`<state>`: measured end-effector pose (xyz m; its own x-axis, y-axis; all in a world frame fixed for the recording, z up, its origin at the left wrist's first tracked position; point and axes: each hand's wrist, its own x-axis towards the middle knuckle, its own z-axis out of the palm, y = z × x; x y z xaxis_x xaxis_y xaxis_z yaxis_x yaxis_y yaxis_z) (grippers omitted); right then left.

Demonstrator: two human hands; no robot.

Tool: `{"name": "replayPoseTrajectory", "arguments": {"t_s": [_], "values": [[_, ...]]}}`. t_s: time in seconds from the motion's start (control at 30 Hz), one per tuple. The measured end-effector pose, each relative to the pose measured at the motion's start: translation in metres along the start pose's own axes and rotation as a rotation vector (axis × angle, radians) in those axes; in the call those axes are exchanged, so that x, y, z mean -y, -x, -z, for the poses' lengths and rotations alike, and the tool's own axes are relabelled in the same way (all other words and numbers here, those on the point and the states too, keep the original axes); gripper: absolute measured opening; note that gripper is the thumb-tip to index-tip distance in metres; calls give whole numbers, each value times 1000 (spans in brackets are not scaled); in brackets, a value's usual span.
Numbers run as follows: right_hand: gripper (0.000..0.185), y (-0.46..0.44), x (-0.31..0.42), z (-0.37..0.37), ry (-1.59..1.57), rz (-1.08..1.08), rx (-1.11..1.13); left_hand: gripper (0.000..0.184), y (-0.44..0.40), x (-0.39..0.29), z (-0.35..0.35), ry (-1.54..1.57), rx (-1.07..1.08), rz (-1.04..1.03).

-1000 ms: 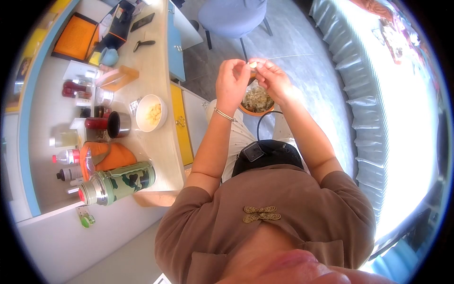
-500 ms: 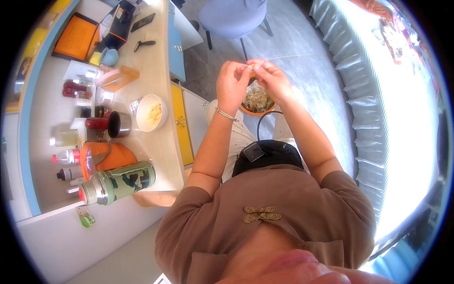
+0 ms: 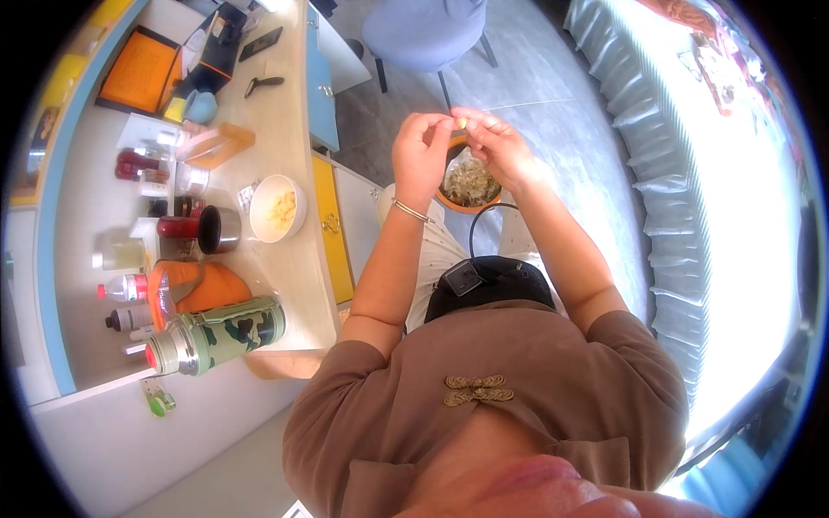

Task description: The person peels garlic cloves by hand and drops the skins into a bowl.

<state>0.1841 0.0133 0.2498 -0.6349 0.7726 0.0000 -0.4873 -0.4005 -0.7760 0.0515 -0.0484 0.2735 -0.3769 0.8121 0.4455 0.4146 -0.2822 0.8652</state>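
Note:
A small pale-yellow garlic clove [image 3: 462,123] sits at the fingertips where my two hands meet, above a round bin. My right hand [image 3: 499,148] pinches it between thumb and forefinger. From the other side, my left hand [image 3: 420,155] is closed, with thumb and forefinger pressed together at the clove's edge. Below the hands, the orange-rimmed bin [image 3: 463,208] contains a heap of pale, papery skins [image 3: 471,180]. On the table to the left, a white bowl [image 3: 269,231] holds several pale-yellow pieces [image 3: 283,210].
Along the wooden table [image 3: 285,112] stand a camouflage flask [image 3: 229,335], a dark metal pot [image 3: 218,229] and an orange bag [image 3: 211,285]. A black-handled peeler [image 3: 263,84] and a phone [image 3: 261,43] lie farther back. Ahead is a grey chair [image 3: 423,34]; a bed [image 3: 734,259] flanks the right side.
My left fingers have drawn slightly left and the fingertips have parted a little, so more of the clove shows. My right hand has barely shifted.

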Motion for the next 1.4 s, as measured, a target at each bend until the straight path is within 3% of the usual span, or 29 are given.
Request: {"name": "replayPoseTrajectory", "arguments": {"t_s": [0.03,0.1,0.2,0.4,0.53,0.93,1.0,1.4], "values": [[27,-1,-1,2,0,0,0,7,1,-6,0,0,0,0],[25,-1,2,1,77,5,4,7,4,-19,0,-310,-22,-118],[22,7,12,-12,266,55,-118,9,4,-14,-3,-383,-51,-178],[21,2,2,-6,417,212,-138,7,4,-27,-2,-495,-1,-125],[21,0,-3,-4,454,234,-125,9,3,-21,-4,-502,-49,-214],[23,6,6,-13,301,103,-109,7,3,-11,-3,-185,-106,-22],[22,7,8,-14,340,143,-143,7,4,-16,2,-371,-54,-168],[18,2,2,-9,499,270,-98,10,7,-29,1,-531,0,-144]]}}
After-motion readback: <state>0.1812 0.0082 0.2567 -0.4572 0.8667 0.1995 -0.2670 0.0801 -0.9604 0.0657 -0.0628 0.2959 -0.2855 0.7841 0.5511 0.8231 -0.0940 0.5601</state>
